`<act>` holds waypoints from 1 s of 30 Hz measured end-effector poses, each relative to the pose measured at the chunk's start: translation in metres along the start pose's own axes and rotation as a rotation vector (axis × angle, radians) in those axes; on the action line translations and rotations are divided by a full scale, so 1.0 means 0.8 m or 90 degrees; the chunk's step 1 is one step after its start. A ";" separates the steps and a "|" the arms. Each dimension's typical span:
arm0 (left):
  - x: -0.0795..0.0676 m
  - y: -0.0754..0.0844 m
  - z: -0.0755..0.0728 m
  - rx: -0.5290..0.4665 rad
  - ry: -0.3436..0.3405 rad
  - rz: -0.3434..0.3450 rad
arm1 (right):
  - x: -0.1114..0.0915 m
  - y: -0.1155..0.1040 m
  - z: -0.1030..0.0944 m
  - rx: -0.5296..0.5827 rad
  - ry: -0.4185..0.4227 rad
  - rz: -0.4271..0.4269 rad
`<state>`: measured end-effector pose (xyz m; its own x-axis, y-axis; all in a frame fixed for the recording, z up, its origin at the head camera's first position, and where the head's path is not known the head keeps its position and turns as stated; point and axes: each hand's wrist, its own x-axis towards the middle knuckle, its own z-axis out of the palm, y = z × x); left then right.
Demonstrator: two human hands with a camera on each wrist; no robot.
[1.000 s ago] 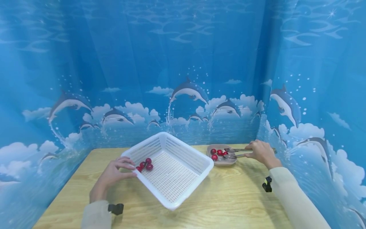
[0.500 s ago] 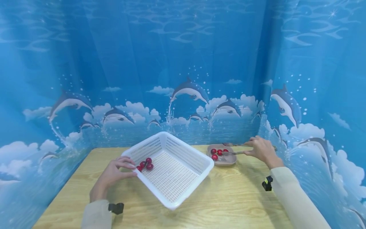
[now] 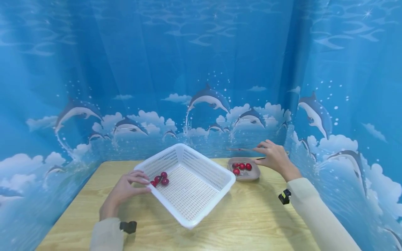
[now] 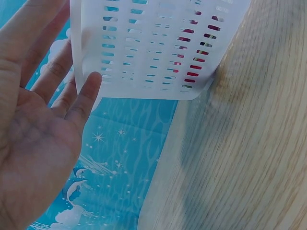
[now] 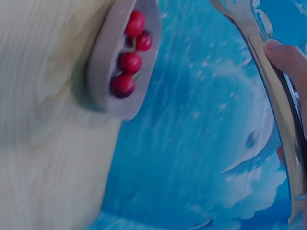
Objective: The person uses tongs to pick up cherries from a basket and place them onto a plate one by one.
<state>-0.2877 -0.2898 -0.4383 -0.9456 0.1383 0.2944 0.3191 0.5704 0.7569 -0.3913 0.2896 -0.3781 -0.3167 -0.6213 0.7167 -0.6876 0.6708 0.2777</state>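
My left hand holds the near-left rim of a white perforated plastic basket, which sits on the table with several dark red cherries in its left corner. In the left wrist view, fingers lie along the basket wall. My right hand grips metal tongs raised above a small pinkish-brown dish. Several cherries lie in that dish. The right wrist view shows the tongs side-on, their tips cut off at the top edge.
A light wood-grain table carries the basket and dish. Blue dolphin-printed curtains hang close behind it and along both sides. The dish stands near the table's back edge, right of the basket.
My right hand has lifted the tongs up out of the dish and moved them left; their arms look closer together now. My left hand and the basket have barely moved.
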 end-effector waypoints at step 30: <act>0.001 0.002 0.000 -0.001 -0.011 -0.036 | 0.096 -0.082 0.021 0.051 0.002 -0.040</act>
<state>-0.2879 -0.2888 -0.4368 -0.9630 0.1200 0.2414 0.2656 0.5761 0.7730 -0.3812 0.1910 -0.3518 -0.2702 -0.6596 0.7014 -0.7559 0.5965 0.2697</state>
